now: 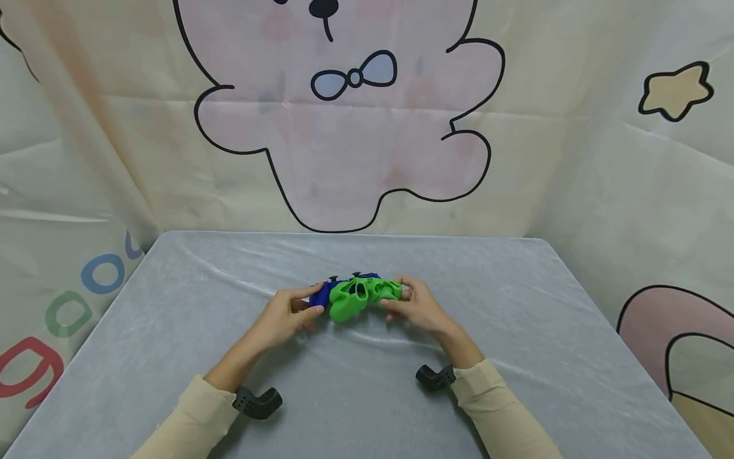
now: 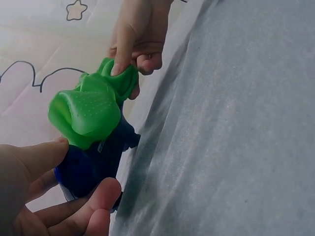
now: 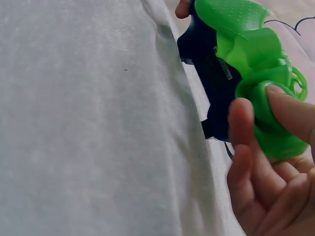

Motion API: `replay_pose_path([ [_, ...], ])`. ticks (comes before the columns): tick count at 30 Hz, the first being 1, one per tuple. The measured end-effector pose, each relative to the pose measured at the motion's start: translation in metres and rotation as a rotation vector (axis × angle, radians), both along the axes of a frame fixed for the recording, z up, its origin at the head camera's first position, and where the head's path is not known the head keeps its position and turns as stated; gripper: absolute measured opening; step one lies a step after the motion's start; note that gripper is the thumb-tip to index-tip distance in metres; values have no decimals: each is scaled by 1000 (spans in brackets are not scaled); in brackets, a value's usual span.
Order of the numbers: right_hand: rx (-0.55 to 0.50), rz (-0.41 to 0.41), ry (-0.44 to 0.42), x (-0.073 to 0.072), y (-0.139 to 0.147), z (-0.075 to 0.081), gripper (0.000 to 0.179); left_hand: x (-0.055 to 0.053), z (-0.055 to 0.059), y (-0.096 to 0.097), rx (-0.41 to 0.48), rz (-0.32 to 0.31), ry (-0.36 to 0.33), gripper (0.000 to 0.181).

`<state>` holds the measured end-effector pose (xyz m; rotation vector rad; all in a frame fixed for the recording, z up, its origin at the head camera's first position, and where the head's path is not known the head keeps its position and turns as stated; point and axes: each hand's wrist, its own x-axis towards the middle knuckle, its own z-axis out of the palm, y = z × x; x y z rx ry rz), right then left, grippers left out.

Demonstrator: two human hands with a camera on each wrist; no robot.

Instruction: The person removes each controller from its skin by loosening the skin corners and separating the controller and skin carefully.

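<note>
A dark blue game controller (image 1: 321,295) is held up over the middle of the table, with a soft green silicone cover (image 1: 347,303) partly over it. My left hand (image 1: 282,313) grips the controller's bare blue handle, thumb on one side and fingers on the other. At the opposite end, my right hand (image 1: 422,308) pinches the cover, its thumb pressing into the bunched green rubber in the right wrist view. The cover's dotted handle sleeve (image 2: 93,110) hangs loose beside the left handle, folded inward. Along the controller's blue edge (image 3: 211,73), a small white label shows.
A grey cloth covers the table (image 1: 355,395). Behind it hangs a light curtain (image 1: 533,76) with cartoon drawings. Each wrist wears a black mount, the left mount (image 1: 258,403) and the right mount (image 1: 434,377), close above the cloth.
</note>
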<state>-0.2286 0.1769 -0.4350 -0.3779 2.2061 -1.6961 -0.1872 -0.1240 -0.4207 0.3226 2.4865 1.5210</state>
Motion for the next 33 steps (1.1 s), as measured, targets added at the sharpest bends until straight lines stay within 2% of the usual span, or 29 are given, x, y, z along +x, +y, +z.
replay_pose_path([
  [6,9,87,-15,3,4,4,47,1,0,0,0,11,-5,50],
  [10,36,90,-63,5,6,8,51,2,0,0,-2,16,-4,50],
  [22,-23,72,-121,6,4,13,37,0,-1,-2,34,32,-2,50],
  [27,-34,105,-164,6,7,13,33,0,0,-4,40,63,-8,48],
  [33,-89,170,-191,5,12,16,34,0,3,-5,55,66,-6,48],
])
